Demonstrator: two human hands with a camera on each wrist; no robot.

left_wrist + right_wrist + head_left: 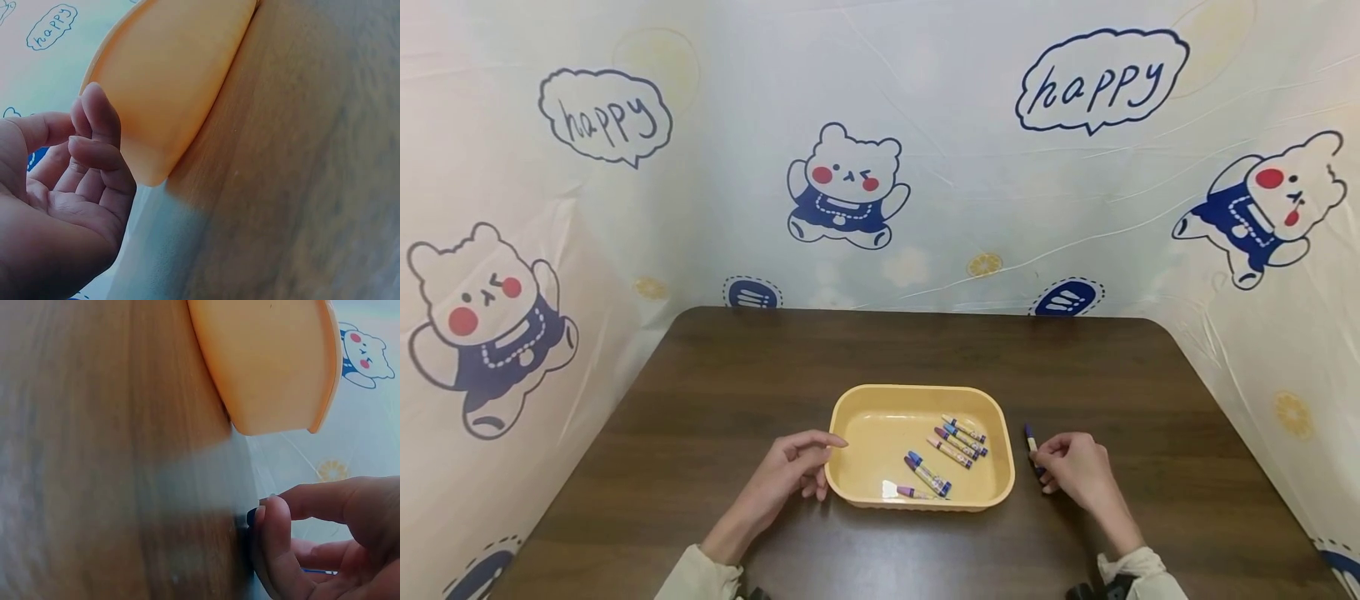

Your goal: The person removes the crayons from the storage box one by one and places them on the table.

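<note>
To the right of the yellow tray [868, 446], a dark blue crayon [1030, 437] with a pale wrapper lies on the table. My right hand [1078, 471] pinches this crayon between thumb and fingertips; only its dark end [252, 517] shows in the right wrist view, the rest hidden behind the fingers. At the tray's left side is my left hand [786, 471], its fingers loosely bent and holding nothing. Its index fingertip reaches over the left rim. Inside the tray lie several crayons [951, 450], an upper group at the right and a lower group near the front wall.
The dark brown wooden table [722, 375] carries the tray near its middle. Behind and along both sides hangs a pale curtain [955, 200] printed with bears and the word "happy". Black straps sit at both wrists, by the light sleeves [700, 575].
</note>
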